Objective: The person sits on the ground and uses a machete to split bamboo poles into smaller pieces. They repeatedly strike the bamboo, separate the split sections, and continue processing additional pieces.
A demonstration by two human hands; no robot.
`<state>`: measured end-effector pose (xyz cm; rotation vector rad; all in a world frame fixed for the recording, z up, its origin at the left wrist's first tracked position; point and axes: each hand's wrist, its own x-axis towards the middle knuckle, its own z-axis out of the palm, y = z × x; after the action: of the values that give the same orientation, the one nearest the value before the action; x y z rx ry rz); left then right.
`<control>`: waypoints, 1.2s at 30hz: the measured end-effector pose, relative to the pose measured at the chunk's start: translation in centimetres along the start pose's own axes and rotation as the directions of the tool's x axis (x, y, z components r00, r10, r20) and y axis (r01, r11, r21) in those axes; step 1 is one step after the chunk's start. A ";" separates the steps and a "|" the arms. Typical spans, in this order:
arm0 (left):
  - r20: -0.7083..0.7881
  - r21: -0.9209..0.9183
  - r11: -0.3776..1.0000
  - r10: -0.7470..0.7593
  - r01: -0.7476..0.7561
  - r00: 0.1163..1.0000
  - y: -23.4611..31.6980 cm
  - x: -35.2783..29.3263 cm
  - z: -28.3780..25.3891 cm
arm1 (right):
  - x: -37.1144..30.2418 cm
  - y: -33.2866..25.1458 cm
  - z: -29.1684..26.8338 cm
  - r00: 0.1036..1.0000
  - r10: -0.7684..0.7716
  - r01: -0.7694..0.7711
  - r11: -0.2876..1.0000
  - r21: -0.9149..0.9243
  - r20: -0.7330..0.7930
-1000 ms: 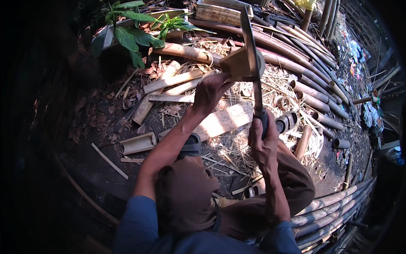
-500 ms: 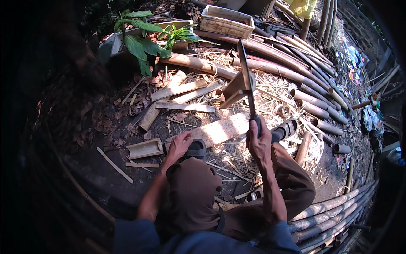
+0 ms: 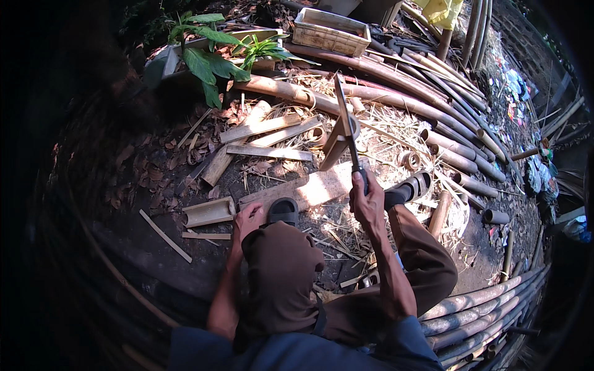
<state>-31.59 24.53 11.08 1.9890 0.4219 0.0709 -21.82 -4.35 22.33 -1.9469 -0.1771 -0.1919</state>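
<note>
Right grip: closed round the dark handle of a long, straight, dark-bladed metal machete. Forearm runs up from the lower edge, elbow low, thumb along the handle; blade points up and slightly left. Tan split-bamboo section sits up-left of the right grip, tilted, blade across it. Can't tell if the edge has bitten in, or what supports the piece.

Left grip: down beside the brown-trousered left knee, fingers part-curled, loose, nothing visible in it. Tan half-round bamboo trough just left of it; dark open-toed left sandal just right. Flat pale wooden plank runs up-right from near the left grip toward the right one.

Vs 1.0 s ago: left grip was up at the bamboo section, now off it and low. Section and machete both lower. Vs 0.5 s ago: right grip, machete and section shifted a bit left; left grip more curled.
</note>
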 end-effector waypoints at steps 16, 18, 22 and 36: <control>-0.072 0.046 0.992 0.124 -0.121 0.990 -1.5 -3.3 -2.1 | 1.0 -0.3 1.0 0.974 0.216 -0.213 0.976 -0.052 0.065; -0.085 0.040 0.999 0.004 0.000 0.996 -1.9 -5.0 -3.7 | 2.1 -6.1 -0.7 0.990 0.029 -0.081 0.917 0.391 0.137; 0.000 0.016 0.993 -0.116 0.116 0.993 -4.9 -5.5 -2.0 | 0.8 -12.3 -4.2 0.997 -0.081 0.072 0.931 0.358 0.011; 0.159 0.034 0.833 0.541 -0.552 0.826 8.8 7.9 10.0 | 0.4 9.9 3.4 0.804 0.457 -0.468 0.881 -0.071 0.380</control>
<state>-19.59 15.08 13.31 2.1218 -0.2595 0.2751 -19.11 -4.88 12.22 -1.9221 0.0454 0.5251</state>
